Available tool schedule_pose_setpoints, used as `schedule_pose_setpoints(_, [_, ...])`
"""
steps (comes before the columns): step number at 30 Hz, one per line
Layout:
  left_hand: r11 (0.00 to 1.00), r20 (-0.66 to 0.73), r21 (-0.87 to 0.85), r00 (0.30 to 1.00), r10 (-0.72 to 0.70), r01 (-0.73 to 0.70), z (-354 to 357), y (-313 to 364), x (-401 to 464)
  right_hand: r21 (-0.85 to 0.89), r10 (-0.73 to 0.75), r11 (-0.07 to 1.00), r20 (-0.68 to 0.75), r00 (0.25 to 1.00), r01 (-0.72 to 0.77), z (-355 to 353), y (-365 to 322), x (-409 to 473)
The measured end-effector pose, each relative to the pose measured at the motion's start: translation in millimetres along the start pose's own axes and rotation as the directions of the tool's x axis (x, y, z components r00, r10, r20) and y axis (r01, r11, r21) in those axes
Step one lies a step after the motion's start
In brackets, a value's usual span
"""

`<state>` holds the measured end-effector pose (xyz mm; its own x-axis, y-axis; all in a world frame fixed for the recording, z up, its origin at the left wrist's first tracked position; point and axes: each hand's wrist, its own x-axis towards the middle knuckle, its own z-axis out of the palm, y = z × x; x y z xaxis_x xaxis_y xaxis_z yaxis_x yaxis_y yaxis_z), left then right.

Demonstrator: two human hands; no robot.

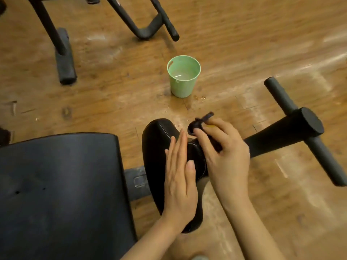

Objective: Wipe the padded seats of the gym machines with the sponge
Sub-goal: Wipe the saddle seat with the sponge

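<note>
A large black padded seat (60, 188) fills the lower left. Beside it on the right stands a smaller black padded roll (156, 147) on the machine's frame. My left hand (180, 179) lies flat on that roll with straight fingers. My right hand (223, 152) is just to the right of it, fingers curled round a dark object whose black loop and tab (199, 122) stick out past the fingertips; a speck of yellow shows by the fingers. I cannot tell whether this object is the sponge.
A pale green bucket (183, 79) with some water stands on the wooden floor ahead. A black padded bar with a cross handle (293, 124) reaches out to the right. Legs of other machines (63, 53) stand at the top left and top middle.
</note>
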<state>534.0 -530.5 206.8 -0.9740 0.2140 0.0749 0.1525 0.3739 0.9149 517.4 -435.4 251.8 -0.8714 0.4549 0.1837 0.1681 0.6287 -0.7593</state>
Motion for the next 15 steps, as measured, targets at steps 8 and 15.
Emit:
schedule_pose_setpoints(8, [0.978,0.047,0.022,0.977,-0.206,0.206,-14,16,-1,-0.054,0.085,0.995,-0.023,0.996,-0.086,2,-23,4])
schedule_pose_setpoints(15, [0.813,0.14,-0.212,0.84,-0.524,0.542,-18,36,3,0.097,0.16,0.982,0.007,0.987,-0.16,-16,-29,-17])
